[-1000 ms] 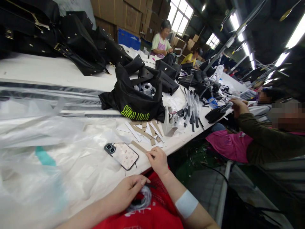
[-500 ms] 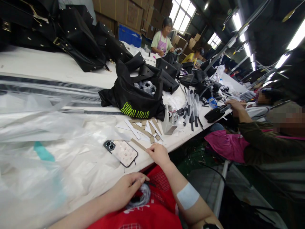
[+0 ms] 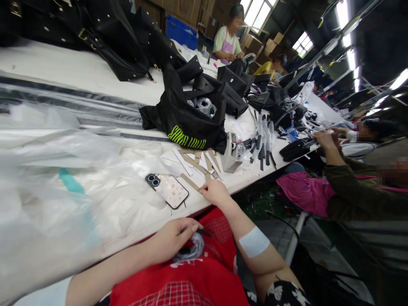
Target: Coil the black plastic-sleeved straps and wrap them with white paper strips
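Note:
At the table's front edge my right hand pinches the end of a narrow brown cardboard strip that lies on the table. My left hand is closed above my lap, and a dark strip end sticks out past its fingertips. Below it a coil of grey and clear strip rests on my red apron, partly covered by the hand. Left of the cardboard strip lies a phone in a patterned case. A loose pile of brown and white card strips sits just beyond my right hand.
A black bag holding more coils stands behind the card pile, beside a small tape dispenser-like device. Clear plastic sheeting covers the left of the table. Black handbags lie behind. Co-workers sit to the right and at the back.
The view has shifted, so the table items appear slightly right and higher. Both hands keep their holds, with the right hand still on the cardboard strip.

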{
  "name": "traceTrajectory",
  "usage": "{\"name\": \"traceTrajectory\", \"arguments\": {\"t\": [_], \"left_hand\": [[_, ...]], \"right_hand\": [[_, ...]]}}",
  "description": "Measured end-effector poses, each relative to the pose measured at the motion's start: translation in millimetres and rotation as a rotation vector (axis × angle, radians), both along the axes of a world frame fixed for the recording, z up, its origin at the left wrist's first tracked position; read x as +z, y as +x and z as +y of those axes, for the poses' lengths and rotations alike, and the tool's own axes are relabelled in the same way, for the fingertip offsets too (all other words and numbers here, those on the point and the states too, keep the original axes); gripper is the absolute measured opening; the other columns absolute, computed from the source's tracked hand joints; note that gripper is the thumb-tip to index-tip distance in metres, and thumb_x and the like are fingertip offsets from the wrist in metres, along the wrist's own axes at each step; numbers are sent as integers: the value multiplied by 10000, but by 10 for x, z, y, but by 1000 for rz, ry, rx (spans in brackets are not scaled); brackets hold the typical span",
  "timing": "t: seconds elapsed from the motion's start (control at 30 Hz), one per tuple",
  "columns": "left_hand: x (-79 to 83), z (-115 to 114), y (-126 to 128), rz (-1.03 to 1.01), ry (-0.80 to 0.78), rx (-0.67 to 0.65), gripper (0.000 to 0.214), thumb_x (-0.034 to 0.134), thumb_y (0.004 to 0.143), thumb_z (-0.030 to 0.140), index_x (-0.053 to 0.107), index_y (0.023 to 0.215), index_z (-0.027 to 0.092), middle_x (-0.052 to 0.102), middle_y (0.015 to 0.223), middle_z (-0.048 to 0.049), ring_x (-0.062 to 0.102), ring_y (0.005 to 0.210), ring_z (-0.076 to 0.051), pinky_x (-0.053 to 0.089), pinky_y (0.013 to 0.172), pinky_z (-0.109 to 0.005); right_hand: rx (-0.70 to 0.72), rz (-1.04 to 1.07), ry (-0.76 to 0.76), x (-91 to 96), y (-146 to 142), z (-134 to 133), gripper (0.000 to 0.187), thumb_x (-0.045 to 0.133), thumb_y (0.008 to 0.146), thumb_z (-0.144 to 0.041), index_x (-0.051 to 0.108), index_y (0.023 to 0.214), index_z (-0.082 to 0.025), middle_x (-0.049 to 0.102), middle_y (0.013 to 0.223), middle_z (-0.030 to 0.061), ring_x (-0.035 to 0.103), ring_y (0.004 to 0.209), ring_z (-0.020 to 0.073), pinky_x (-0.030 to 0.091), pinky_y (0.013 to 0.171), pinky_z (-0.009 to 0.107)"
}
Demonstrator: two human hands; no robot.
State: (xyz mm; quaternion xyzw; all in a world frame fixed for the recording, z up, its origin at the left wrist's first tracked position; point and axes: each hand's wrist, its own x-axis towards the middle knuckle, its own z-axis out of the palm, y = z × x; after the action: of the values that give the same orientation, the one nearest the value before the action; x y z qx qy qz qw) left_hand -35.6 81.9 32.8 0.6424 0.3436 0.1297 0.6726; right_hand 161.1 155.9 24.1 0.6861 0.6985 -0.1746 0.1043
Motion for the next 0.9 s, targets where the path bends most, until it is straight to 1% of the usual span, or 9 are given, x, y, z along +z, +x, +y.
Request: {"name": "traceTrajectory", "arguments": {"t": [0.07, 0.17, 0.27, 0.37, 0.47, 0.57, 0.63, 0.77, 0.9], "left_hand": [[-9, -14, -5, -5, -2, 8, 411, 412, 910, 417, 704, 1043, 161, 728, 988, -54, 635, 876, -196, 472, 857, -282], [-27, -28, -16, -16, -3, 21, 400, 416, 912, 411, 704, 1042, 166, 728, 994, -52, 638, 881, -193, 472, 859, -279], [-45, -31, -24, -23, 4, 19, 396, 419, 914, 407, 702, 1040, 160, 727, 993, -55, 640, 887, -194, 472, 858, -279], [-48, -34, -19, -18, 6, 12, 397, 421, 912, 406, 700, 1044, 156, 727, 969, -55, 639, 860, -193, 477, 841, -282], [-38, -41, -3, -9, 4, 17, 403, 423, 908, 410, 701, 1037, 149, 727, 940, -56, 633, 827, -190, 482, 822, -283], [-32, -54, 1, -10, 10, 24, 398, 422, 910, 412, 705, 1028, 158, 727, 927, -48, 628, 816, -183, 480, 819, -275], [-33, -65, -7, -15, 14, 21, 399, 413, 916, 414, 705, 1026, 165, 725, 928, -44, 628, 818, -179, 479, 818, -271], [-43, -84, -30, -13, 21, 22, 396, 407, 921, 408, 702, 1031, 167, 724, 937, -42, 634, 827, -178, 481, 812, -266], [-62, -92, -32, -30, 36, 35, 373, 417, 920, 383, 701, 1029, 166, 723, 990, -46, 639, 884, -178, 472, 852, -259]], "right_hand": [[48, -34, 43, -4, -47, -33, 214, 554, 844, -274, 756, 902, -233, 739, 911, 58, 662, 855, 207, 464, 744, 276], [159, -88, 118, -32, -83, -110, 243, 512, 861, -239, 742, 914, -179, 711, 933, 100, 656, 857, 223, 467, 745, 297], [211, -108, 168, -70, -68, -193, 259, 468, 897, -223, 715, 950, -167, 685, 940, 100, 647, 880, 208, 464, 774, 288], [200, -109, 181, -99, -68, -239, 239, 457, 903, -213, 678, 987, -175, 662, 981, 95, 632, 923, 198, 463, 807, 280], [106, -169, 207, -120, -151, -229, 232, 478, 863, -218, 628, 1019, -132, 632, 1020, 135, 623, 931, 233, 481, 785, 309], [29, -207, 241, -122, -270, -169, 285, 493, 826, -224, 600, 1056, -95, 619, 1053, 171, 627, 935, 263, 495, 773, 332], [4, -217, 202, -100, -315, -107, 293, 482, 820, -211, 605, 1056, -88, 630, 1051, 181, 641, 929, 263, 501, 764, 332], [2, -226, 40, -2, -286, 46, 269, 487, 793, -151, 646, 1006, -107, 680, 979, 171, 671, 895, 246, 502, 745, 318], [29, -233, 17, 62, -264, 138, 220, 523, 768, -132, 674, 925, -109, 695, 935, 174, 671, 903, 257, 498, 756, 328]]}}
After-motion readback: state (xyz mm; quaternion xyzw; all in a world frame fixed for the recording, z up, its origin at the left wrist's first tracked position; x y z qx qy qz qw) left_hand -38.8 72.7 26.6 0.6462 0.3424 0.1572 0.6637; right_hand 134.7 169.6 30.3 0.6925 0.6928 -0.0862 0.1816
